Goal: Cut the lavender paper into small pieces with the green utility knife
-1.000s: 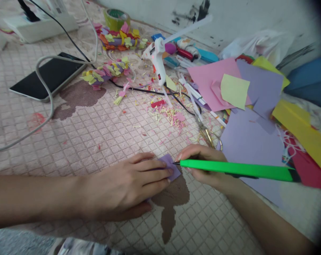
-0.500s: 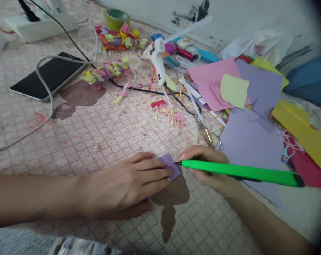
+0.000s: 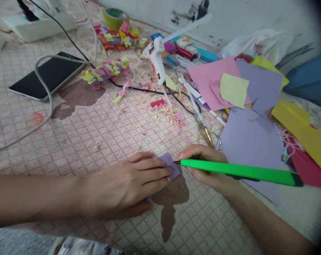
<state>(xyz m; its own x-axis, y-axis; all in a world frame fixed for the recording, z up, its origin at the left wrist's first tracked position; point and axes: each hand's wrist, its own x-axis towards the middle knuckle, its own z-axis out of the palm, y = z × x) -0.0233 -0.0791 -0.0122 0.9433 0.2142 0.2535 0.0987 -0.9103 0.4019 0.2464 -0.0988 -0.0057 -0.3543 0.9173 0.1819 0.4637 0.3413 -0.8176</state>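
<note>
At six o'clock, a small lilac paper square (image 3: 168, 159) is pressed down under the flat, released left hand (image 3: 123, 184); a slim bright-green pen (image 3: 237, 170) is clenched in the right hand (image 3: 203, 166).

The left hand (image 3: 125, 184) lies on a paper square (image 3: 169, 164) on the quilted mat (image 3: 78, 148), a craft knife (image 3: 237, 170) in the right hand (image 3: 203, 166) just beside it. Scissors (image 3: 205, 134) lie behind that hand, loose paper sheets (image 3: 248, 145) to its right.

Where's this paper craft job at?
Done: two strands of layered paper petals look finished, with paper shavings nearby. In hand: the left hand pins a small purple paper square while the right hand brings a green pen-like tool to it. Left: a pink sheet and a lilac sheet lie loose, beside a glue gun.
</note>
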